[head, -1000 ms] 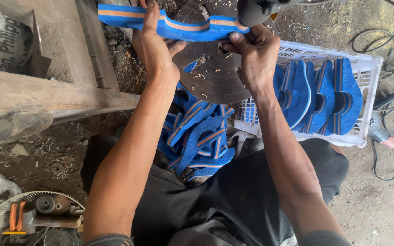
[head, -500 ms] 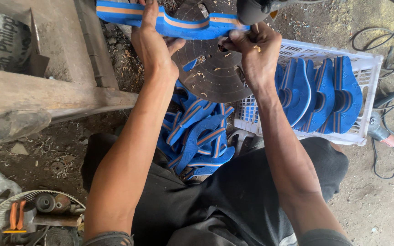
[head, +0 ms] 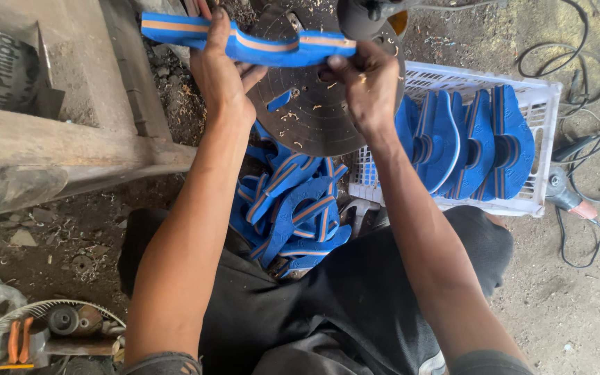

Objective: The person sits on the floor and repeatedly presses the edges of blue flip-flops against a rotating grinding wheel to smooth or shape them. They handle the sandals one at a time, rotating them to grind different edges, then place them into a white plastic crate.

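Fingers of left hand [head: 222, 80] curled around blue sandal sole [head: 244, 42] with orange stripe, thumb underneath; right hand [head: 366, 87] pinching its other end, perhaps against the round metal disc [head: 307, 114] behind. Below, a heap of blue pieces [head: 289, 212]; just right, more stacked upright in white crate [head: 539, 149].
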{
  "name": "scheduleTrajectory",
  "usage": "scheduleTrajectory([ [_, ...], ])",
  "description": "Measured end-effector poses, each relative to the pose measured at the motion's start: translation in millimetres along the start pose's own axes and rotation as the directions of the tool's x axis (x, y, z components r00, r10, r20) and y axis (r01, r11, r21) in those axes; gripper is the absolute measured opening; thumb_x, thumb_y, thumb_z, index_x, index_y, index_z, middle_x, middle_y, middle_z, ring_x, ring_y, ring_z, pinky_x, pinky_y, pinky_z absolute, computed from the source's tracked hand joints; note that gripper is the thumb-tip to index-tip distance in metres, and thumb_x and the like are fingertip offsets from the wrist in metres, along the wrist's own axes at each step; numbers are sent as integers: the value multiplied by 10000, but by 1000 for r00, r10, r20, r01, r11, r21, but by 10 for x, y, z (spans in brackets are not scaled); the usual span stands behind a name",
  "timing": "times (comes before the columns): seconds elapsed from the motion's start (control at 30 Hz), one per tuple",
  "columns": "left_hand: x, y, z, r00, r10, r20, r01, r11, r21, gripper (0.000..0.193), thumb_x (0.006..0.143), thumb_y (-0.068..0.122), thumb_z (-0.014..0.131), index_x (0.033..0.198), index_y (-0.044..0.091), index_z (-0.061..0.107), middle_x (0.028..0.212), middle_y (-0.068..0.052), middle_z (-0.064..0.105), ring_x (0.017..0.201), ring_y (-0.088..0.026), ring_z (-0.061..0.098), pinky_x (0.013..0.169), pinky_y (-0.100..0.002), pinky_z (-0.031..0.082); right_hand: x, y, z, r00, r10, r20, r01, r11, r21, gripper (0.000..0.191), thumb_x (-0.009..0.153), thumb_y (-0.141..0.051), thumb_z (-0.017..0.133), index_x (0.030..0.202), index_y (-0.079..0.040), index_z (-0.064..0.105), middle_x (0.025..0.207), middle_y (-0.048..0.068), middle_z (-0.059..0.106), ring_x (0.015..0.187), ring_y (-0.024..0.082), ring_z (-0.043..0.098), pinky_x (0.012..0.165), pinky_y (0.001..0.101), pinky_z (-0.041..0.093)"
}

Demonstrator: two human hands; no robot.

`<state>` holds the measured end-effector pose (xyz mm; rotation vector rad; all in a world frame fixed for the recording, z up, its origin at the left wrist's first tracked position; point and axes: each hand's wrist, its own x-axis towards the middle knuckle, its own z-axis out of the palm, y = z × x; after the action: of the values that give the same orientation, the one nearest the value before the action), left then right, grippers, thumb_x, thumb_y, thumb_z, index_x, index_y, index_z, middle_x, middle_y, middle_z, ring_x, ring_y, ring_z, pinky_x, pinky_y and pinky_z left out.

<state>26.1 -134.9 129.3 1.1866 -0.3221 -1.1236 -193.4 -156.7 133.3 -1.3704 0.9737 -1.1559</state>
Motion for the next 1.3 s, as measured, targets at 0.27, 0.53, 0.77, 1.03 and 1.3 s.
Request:
scheduleTrajectory([
  [0.27,-60,93,-23,999,13,46,-15,999,34,805,882,504,682,1518,109,389,1389,-191,591,1203,-394,679,913,-541,620,-163,-213,70,993,112,48,-117,986,120,270,985,-49,691,1223,48,607,1047,126,734,912,181,754,790,272,664],
  [0.53,-277,62,-9,995,59,80,-68,990,126,915,856,498,693,1555,170,201,1408,-162,530,1159,-383,692,894,-519,643,-255,-215,-62,972,231,45,-235,937,260,313,1041,-208,592,1069,101,632,952,216,743,751,240,770,644,276,633],
  [0.77,-453,171,94,957,-96,275,0,945,328,812,842,566,667,1454,142,344,1351,-150,570,1159,-306,669,803,-510,664,-294,-233,-351,954,291,69,-295,955,42,409,1075,-300,561,1157,88,657,989,192,751,807,208,751,685,259,630],
  [1.03,-912,108,220,496,-698,517,202,672,713,649,822,636,664,1160,82,684,817,-66,720,692,-177,718,582,-358,575,-503,-368,-448,897,252,363,-378,864,332,648,911,-195,810,1447,-49,477,1045,134,699,827,198,699,627,238,562],
  [1.3,-394,508,-135,677,-472,564,346,881,321,1103,790,834,538,1307,-140,571,1093,-350,693,897,-385,805,832,-494,633,-367,-168,-577,971,240,-11,-201,839,505,385,935,-75,753,1189,-76,464,939,96,665,735,200,707,623,266,604],
])
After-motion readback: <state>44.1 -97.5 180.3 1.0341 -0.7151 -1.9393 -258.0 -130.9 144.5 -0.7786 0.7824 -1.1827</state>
